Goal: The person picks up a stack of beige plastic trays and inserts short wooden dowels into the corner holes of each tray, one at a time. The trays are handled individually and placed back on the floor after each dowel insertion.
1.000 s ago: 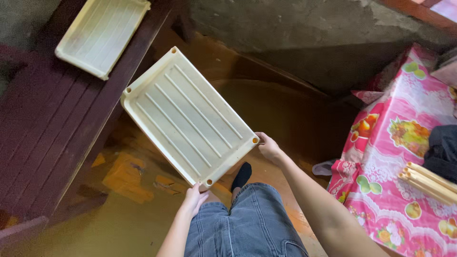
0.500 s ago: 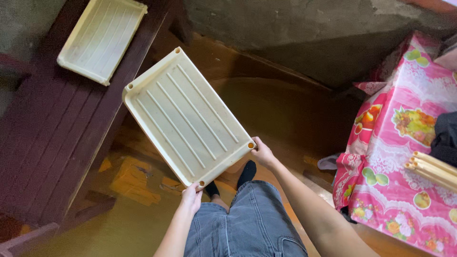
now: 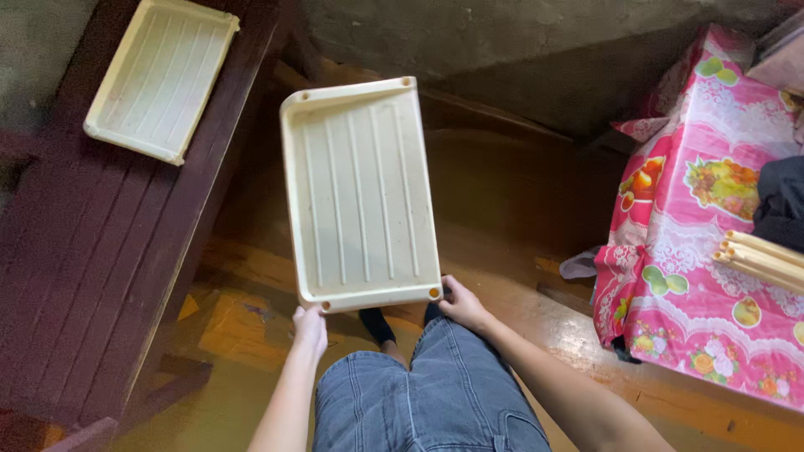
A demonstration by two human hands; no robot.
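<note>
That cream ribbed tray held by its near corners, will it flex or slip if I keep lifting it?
The cream tray probably stays stiff: held only at its near edge by the left hand and right hand, it shows no sag. Likely light. The smooth plastic might slip.

- No package, label, sign or screen is being shown anywhere in the head view.
</note>
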